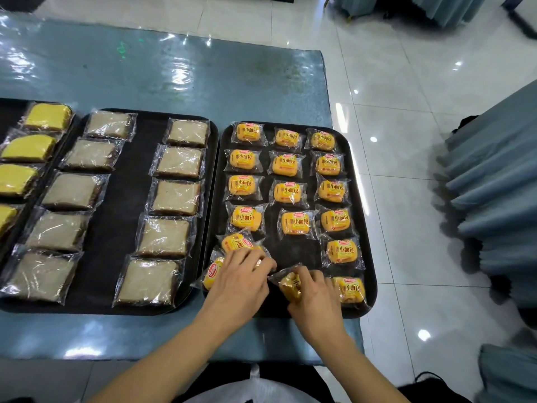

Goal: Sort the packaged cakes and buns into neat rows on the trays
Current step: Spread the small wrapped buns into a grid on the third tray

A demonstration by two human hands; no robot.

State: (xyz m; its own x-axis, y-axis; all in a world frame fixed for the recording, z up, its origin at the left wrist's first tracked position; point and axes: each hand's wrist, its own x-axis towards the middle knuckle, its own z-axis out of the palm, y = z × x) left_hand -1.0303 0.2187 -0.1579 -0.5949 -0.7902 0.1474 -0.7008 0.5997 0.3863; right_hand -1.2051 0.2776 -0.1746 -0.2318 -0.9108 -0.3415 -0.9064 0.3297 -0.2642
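While I hold both hands low over the near end of the bun tray (369,216): two buns in hand, middle column unfinished.
Right hand (315,298): my fingers are curled round a wrapped bun (290,285), lifted at an angle over the empty near spot of the middle column.
Left hand (242,282): fingers bent over the near-left bun (213,274); I cannot tell how firmly they grip it.
Risk: I judge the slick wrapper could slide as I set it down and leave the bun crooked.
Risk, second: my left wrist could nudge the tilted bun (236,242) just beyond it, which already overlaps its neighbour.
Around: grey cakes (174,197) in two columns on the middle tray (139,170), yellow cakes (29,148) far left.
In the way: near-right bun (350,289) touching my right hand.
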